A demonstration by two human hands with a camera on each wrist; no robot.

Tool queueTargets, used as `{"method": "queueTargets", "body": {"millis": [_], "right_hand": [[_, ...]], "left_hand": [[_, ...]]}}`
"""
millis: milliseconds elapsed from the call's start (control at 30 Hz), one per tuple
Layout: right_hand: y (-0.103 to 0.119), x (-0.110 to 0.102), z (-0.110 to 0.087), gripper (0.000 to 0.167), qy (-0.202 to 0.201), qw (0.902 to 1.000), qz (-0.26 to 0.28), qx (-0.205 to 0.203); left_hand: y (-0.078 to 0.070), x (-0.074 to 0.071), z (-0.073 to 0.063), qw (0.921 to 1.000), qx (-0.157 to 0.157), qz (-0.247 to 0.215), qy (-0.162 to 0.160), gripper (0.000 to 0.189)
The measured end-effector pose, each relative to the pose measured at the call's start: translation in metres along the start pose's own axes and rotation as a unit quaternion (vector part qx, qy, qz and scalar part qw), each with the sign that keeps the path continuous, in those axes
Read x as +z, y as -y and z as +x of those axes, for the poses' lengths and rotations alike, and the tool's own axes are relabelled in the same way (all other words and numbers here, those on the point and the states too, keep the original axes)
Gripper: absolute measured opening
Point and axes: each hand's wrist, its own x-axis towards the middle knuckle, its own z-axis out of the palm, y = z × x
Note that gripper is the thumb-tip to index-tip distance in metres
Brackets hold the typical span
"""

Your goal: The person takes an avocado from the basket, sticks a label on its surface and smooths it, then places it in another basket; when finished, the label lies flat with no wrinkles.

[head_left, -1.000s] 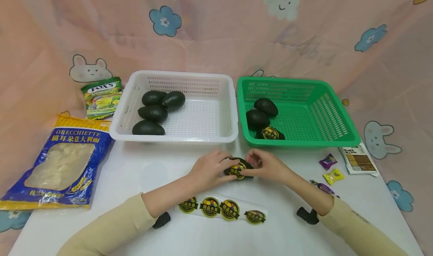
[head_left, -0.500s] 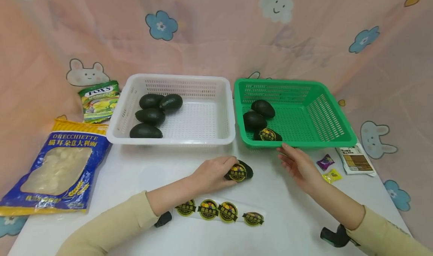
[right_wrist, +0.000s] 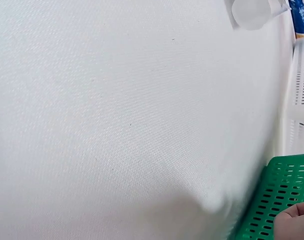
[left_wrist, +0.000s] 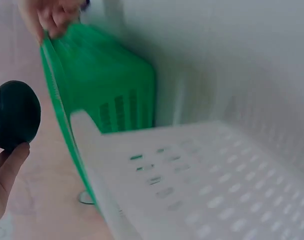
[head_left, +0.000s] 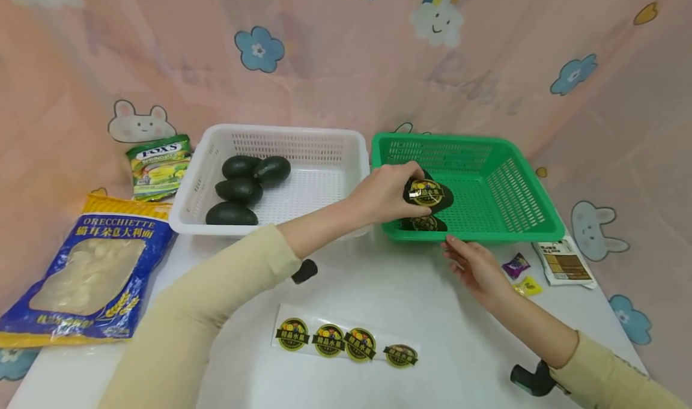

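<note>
My left hand (head_left: 385, 194) grips a dark green avocado (head_left: 444, 200) with a round black-and-gold sticker, above the left part of the green basket (head_left: 519, 238). In the left wrist view the avocado (left_wrist: 19, 117) sits between thumb and fingers, beyond the basket's rim. Beneath it lies another stickered avocado (head_left: 424, 224); the other avocados there are mostly hidden behind the hand and its load. My right hand (head_left: 481, 272) holds the front rim of the green basket with its fingertips, as the left wrist view also shows.
At left, a white basket (head_left: 357, 217) holds several plain avocados (head_left: 231, 214). A sticker strip (head_left: 346, 343) lies in front on the white table (head_left: 324, 391). Pasta (head_left: 89, 271) and green candy bags (head_left: 159, 169) stand left; small candies (head_left: 516, 265) and a white-brown packet (head_left: 564, 262) lie right.
My left hand has carried the stickered avocado from the table up and right, over the green basket. My right hand left the avocado and moved to the basket's front rim, where it stays.
</note>
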Motion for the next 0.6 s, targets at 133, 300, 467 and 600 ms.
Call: {"method": "queueTargets", "body": {"millis": [133, 300, 467, 600], "right_hand": [[-0.001, 0.001, 0.000, 0.017, -0.003, 0.9999, -0.013, 0.001], [-0.003, 0.002, 0.001, 0.015, -0.002, 1.0000, -0.006, 0.003], [-0.004, 0.001, 0.001, 0.013, 0.002, 1.0000, 0.003, -0.003], [-0.005, -0.001, 0.001, 0.014, 0.010, 0.9998, 0.014, -0.013]], "left_hand": [[0.011, 0.010, 0.034, 0.9960, -0.047, 0.059, 0.047, 0.055], [0.022, 0.030, 0.046, 0.9885, -0.055, 0.104, 0.095, 0.057], [0.021, 0.040, 0.044, 0.9792, -0.035, 0.145, 0.138, 0.073], [0.021, 0.040, 0.034, 0.9773, -0.025, 0.156, 0.141, 0.078]]}}
